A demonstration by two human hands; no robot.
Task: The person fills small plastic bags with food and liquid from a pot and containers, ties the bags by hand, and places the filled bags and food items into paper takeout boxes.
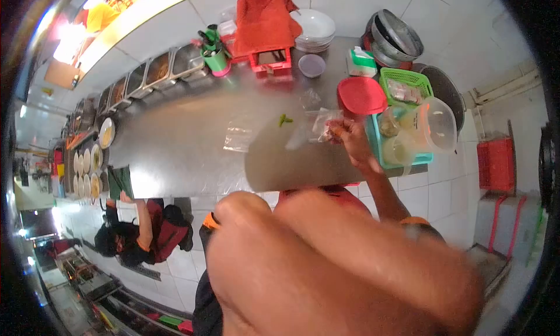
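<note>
My right hand reaches over the steel counter, its fingers closed on a small clear plastic bag. Something reddish shows at the fingertips, too small to name. Large and blurred, my left hand fills the foreground close to the camera; what its fingers do cannot be made out. Left of the held bag lie a few small green pieces, seemingly chillies. A second clear plastic bag lies flat further left.
At right stand a red lidded box, a turquoise basket with clear containers, and a green basket. Plates are stacked behind. Steel food pans line the back left. Another person works at far left.
</note>
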